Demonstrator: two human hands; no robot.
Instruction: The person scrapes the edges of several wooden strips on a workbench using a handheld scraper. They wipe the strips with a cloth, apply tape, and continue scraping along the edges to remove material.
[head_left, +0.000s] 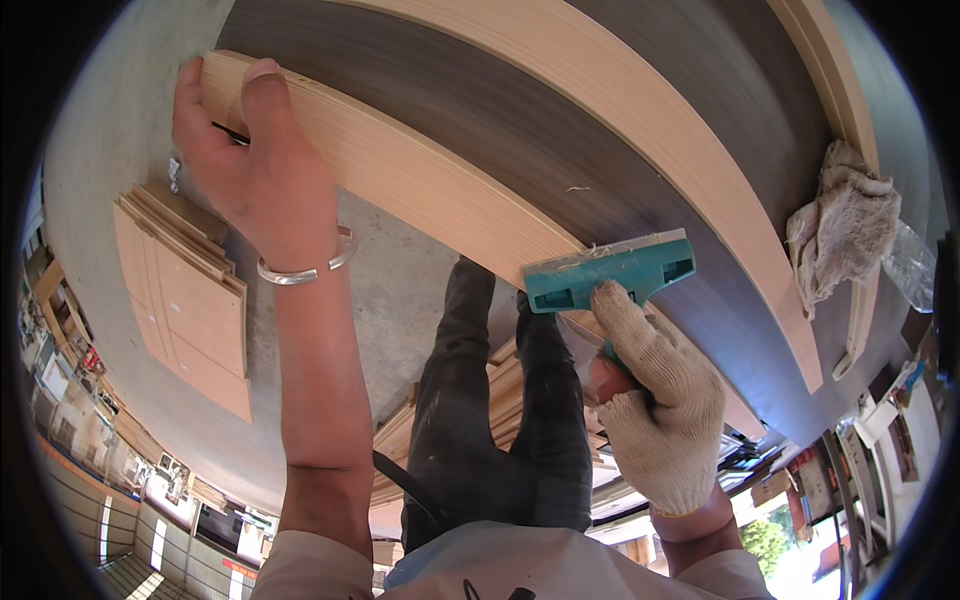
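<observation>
My bare left hand (260,170), with a silver bracelet at the wrist, grips the far left end of a long light wood board (420,175). Its thumb lies on the top face and the fingers reach around the end. In a knitted glove, my right hand (665,410) is closed around the handle of a teal scraper (610,270). The wide scraper head lies across the board, and thin wood shavings cling along its blade edge. The board runs along the near edge of a dark tabletop (500,110).
A second wood strip (640,110) lies across the dark surface, and another (830,60) runs along the far right. A crumpled grey rag (845,225) rests there beside clear plastic. Stacked flat panels (185,290) stand on the floor at left; long timber (505,400) lies near my legs.
</observation>
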